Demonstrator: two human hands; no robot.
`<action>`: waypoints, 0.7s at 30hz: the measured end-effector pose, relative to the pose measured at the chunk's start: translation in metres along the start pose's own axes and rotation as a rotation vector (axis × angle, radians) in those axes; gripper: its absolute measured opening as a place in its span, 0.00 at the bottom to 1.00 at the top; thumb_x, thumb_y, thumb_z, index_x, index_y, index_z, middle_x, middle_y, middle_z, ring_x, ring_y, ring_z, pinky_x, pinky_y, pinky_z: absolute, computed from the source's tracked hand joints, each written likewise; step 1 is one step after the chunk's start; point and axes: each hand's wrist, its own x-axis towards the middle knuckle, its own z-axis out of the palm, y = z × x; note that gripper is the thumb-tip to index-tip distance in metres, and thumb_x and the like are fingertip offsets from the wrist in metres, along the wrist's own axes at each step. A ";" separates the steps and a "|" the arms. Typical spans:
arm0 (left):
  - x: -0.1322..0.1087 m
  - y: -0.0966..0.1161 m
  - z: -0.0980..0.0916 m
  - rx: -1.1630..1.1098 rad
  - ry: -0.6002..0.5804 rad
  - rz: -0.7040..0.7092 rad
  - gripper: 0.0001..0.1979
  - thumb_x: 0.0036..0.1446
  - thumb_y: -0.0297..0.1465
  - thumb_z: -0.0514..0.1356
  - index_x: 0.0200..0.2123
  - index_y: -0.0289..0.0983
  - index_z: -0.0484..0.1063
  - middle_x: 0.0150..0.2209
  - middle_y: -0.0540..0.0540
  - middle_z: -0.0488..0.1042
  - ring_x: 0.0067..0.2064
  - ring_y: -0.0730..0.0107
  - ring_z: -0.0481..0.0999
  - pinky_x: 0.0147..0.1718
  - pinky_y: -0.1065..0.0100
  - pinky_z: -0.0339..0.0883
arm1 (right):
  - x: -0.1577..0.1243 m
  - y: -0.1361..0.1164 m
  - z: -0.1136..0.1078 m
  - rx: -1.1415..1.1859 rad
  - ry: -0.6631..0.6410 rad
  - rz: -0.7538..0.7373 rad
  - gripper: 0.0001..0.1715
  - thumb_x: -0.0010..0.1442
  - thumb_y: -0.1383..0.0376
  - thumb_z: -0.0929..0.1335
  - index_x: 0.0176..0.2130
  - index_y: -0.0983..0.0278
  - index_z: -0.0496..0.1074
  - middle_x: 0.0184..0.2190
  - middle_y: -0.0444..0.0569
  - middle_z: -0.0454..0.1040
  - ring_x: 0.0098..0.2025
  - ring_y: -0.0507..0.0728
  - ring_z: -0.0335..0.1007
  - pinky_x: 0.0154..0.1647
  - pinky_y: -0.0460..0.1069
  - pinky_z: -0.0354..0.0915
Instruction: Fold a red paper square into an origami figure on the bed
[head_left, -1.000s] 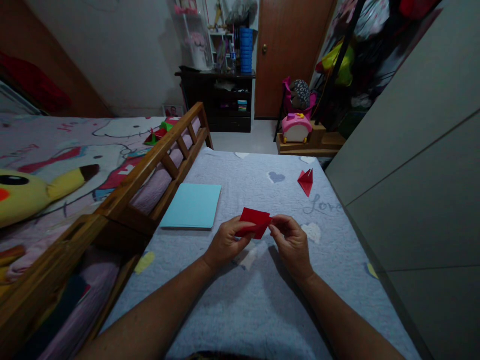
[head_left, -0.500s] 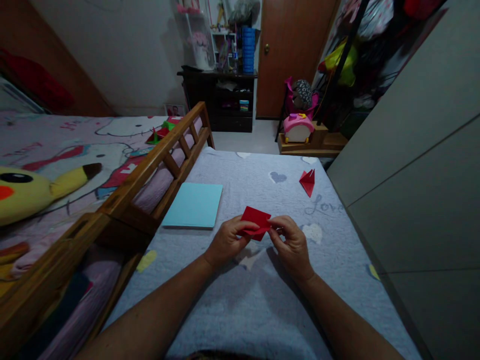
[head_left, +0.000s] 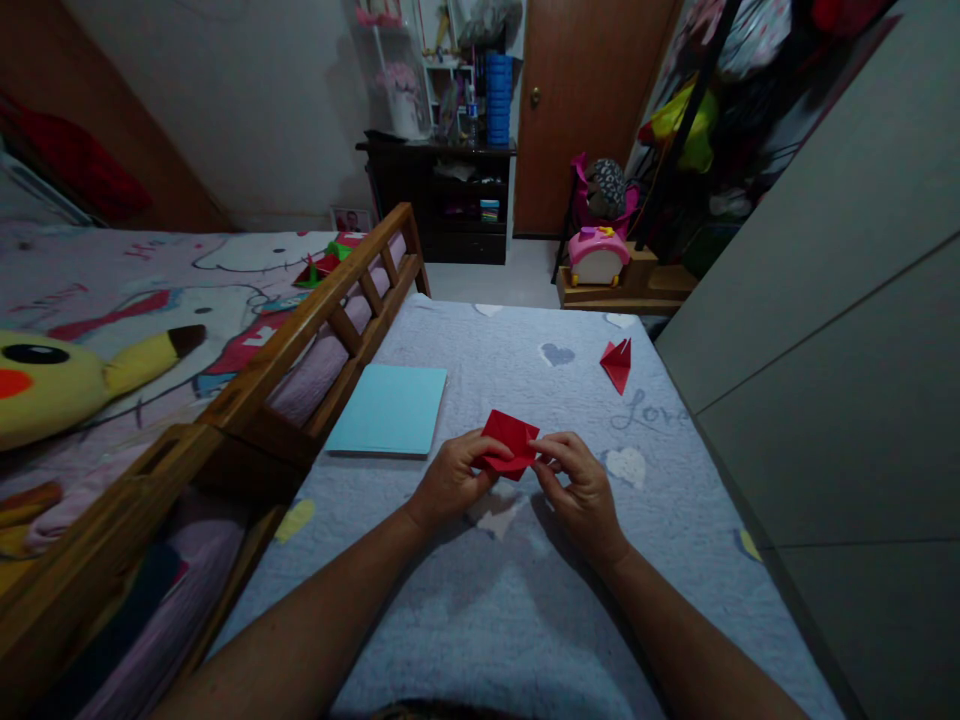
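Note:
A small folded sheet of red paper (head_left: 511,428) is held up over the bed, in front of me. My left hand (head_left: 455,478) pinches its left side, thumb in front along the lower part. At the right corner my right hand (head_left: 579,490) has thumb and fingertips closed on the paper's edge, where a small flap stands up. Farther off to the right lies a folded red paper piece (head_left: 617,366) with pointed tips. Left of my hands rests a light blue square stack of paper or pad (head_left: 390,410).
A pale blue bedspread (head_left: 480,590) lies under my hands. Along the left runs a wooden bed rail (head_left: 300,335), with a yellow plush toy (head_left: 67,385) beyond it. Grey cabinet panels (head_left: 847,300) stand at the right. At the back are a dark cabinet (head_left: 405,200) and a door (head_left: 581,110).
The right-hand flap of the red paper now stands up more, and my right fingers have shifted slightly left at that corner. My left hand keeps its grip.

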 end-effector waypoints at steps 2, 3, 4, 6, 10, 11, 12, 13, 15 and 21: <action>0.000 0.000 0.000 -0.030 0.003 -0.003 0.06 0.56 0.27 0.62 0.36 0.37 0.79 0.35 0.44 0.79 0.37 0.67 0.77 0.36 0.67 0.70 | -0.001 0.001 0.001 0.005 0.030 0.021 0.13 0.62 0.69 0.68 0.46 0.57 0.76 0.38 0.47 0.74 0.38 0.54 0.72 0.35 0.48 0.71; 0.000 0.000 0.001 -0.049 0.006 -0.007 0.06 0.56 0.27 0.62 0.36 0.37 0.79 0.35 0.44 0.79 0.37 0.67 0.77 0.35 0.68 0.70 | -0.002 0.002 0.001 0.010 0.051 0.041 0.13 0.62 0.68 0.68 0.46 0.57 0.75 0.37 0.47 0.75 0.37 0.54 0.73 0.35 0.48 0.71; 0.000 0.000 0.001 -0.065 0.011 -0.013 0.06 0.56 0.28 0.62 0.36 0.37 0.79 0.35 0.44 0.79 0.36 0.67 0.77 0.35 0.68 0.70 | -0.003 0.002 0.002 0.015 0.076 0.066 0.12 0.61 0.68 0.69 0.46 0.58 0.75 0.36 0.46 0.76 0.36 0.54 0.73 0.35 0.49 0.71; 0.000 0.000 0.002 -0.084 0.027 -0.029 0.06 0.56 0.28 0.63 0.36 0.36 0.80 0.35 0.44 0.79 0.36 0.67 0.78 0.36 0.67 0.71 | -0.004 0.004 0.002 0.024 0.109 0.115 0.10 0.61 0.67 0.69 0.44 0.59 0.74 0.36 0.46 0.77 0.35 0.54 0.74 0.36 0.49 0.72; 0.000 0.000 0.004 -0.106 0.053 -0.079 0.06 0.55 0.30 0.65 0.36 0.36 0.81 0.35 0.43 0.80 0.37 0.65 0.78 0.39 0.65 0.71 | -0.004 0.005 0.003 0.043 0.091 0.133 0.07 0.60 0.67 0.69 0.41 0.60 0.75 0.36 0.47 0.77 0.36 0.55 0.74 0.36 0.50 0.72; 0.000 0.000 0.004 -0.117 0.051 -0.089 0.06 0.55 0.30 0.65 0.36 0.35 0.81 0.35 0.43 0.80 0.37 0.64 0.78 0.39 0.64 0.72 | -0.004 0.004 0.003 0.048 0.085 0.123 0.07 0.60 0.67 0.69 0.41 0.59 0.75 0.36 0.47 0.77 0.36 0.55 0.74 0.37 0.49 0.72; 0.000 0.000 0.004 -0.131 0.048 -0.095 0.07 0.55 0.31 0.66 0.36 0.35 0.81 0.35 0.43 0.81 0.37 0.64 0.78 0.39 0.64 0.72 | -0.003 0.003 0.003 0.050 0.081 0.111 0.08 0.60 0.68 0.69 0.41 0.59 0.76 0.36 0.47 0.77 0.37 0.55 0.74 0.37 0.49 0.72; 0.000 -0.001 0.004 -0.147 0.042 -0.099 0.07 0.55 0.32 0.66 0.36 0.36 0.82 0.36 0.42 0.81 0.37 0.64 0.79 0.40 0.64 0.72 | -0.002 0.002 0.003 0.049 0.076 0.098 0.09 0.60 0.69 0.68 0.41 0.59 0.76 0.37 0.47 0.76 0.37 0.55 0.73 0.36 0.49 0.71; -0.001 -0.001 0.005 -0.178 0.037 -0.099 0.08 0.55 0.32 0.66 0.37 0.36 0.82 0.36 0.42 0.81 0.37 0.64 0.79 0.40 0.63 0.73 | -0.001 -0.001 0.003 0.042 0.063 0.076 0.10 0.60 0.70 0.68 0.41 0.58 0.76 0.36 0.47 0.76 0.37 0.55 0.73 0.35 0.48 0.71; -0.002 0.001 0.004 -0.149 0.008 -0.118 0.12 0.53 0.31 0.68 0.42 0.37 0.82 0.40 0.41 0.80 0.41 0.63 0.78 0.43 0.61 0.73 | -0.001 -0.001 0.003 0.046 0.048 0.054 0.12 0.60 0.71 0.68 0.43 0.58 0.76 0.36 0.46 0.74 0.37 0.54 0.72 0.35 0.48 0.69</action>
